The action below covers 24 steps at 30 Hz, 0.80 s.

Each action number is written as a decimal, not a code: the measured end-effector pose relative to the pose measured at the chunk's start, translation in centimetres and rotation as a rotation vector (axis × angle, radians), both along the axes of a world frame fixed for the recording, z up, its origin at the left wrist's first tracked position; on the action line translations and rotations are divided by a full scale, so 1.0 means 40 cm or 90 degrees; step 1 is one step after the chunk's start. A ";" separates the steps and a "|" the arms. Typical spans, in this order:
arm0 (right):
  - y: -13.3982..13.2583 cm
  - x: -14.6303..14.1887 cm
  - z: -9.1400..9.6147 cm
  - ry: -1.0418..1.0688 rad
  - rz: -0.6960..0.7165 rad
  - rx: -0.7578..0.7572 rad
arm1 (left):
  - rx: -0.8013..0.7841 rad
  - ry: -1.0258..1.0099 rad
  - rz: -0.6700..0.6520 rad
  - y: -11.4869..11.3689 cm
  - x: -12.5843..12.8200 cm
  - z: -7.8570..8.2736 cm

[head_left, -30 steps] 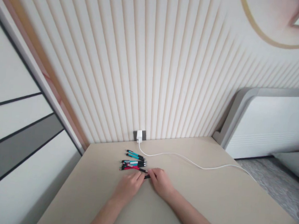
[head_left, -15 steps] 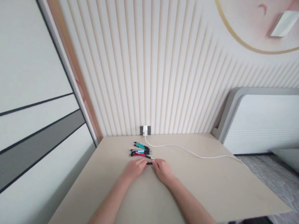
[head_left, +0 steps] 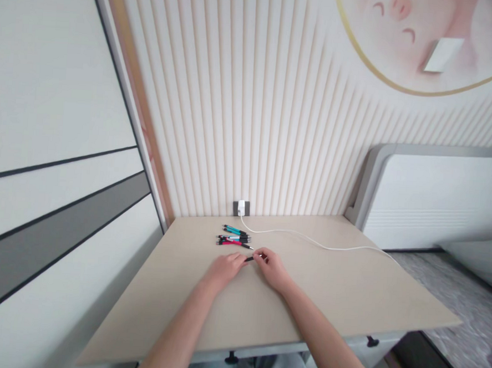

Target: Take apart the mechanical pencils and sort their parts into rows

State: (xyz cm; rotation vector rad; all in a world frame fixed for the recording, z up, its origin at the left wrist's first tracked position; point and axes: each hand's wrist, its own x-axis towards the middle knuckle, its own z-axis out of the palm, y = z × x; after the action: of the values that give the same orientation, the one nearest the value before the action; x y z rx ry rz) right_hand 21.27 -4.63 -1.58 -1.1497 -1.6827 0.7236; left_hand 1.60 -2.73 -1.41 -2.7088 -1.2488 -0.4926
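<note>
Between my two hands lies a black pen (head_left: 248, 258), low over the tabletop. My left hand (head_left: 225, 269) is closed on its left end, the fingers covering that part. With thumb and fingers my right hand (head_left: 269, 266) pinches the other end, near a pale tip. Just beyond my hands is a small pile of pens (head_left: 233, 240), several of them, in black, red, white and teal. At the back of that pile, teal pens (head_left: 235, 230) lie side by side. A red and black pen (head_left: 238, 243) points its tip toward my right hand.
The pale desk (head_left: 331, 289) stands against a ribbed wall (head_left: 266, 124). A white charger (head_left: 241, 207) is plugged in at the back, its white cable (head_left: 305, 237) running right across the desk. A white cabinet (head_left: 58, 250) flanks the left, a bed headboard (head_left: 437, 190) the right.
The view has shifted, bringing the desk's front edge into sight. The pen between my hands is now tilted, its right end higher, and my right fingers are more arched at its tip.
</note>
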 end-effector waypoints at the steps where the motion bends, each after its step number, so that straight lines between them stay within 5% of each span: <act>1: 0.003 0.003 -0.003 0.011 -0.007 -0.003 | -0.004 -0.001 0.005 -0.001 0.002 0.002; 24: 0.043 0.055 -0.045 0.091 -0.115 -0.035 | -0.101 0.033 0.078 -0.039 0.002 0.052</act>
State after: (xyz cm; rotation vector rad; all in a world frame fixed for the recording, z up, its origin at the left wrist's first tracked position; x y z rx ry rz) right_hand 23.46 -2.91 -3.38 -1.2407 -1.4281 0.7230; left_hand 1.66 -4.30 0.68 -2.7284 -1.4867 -0.3198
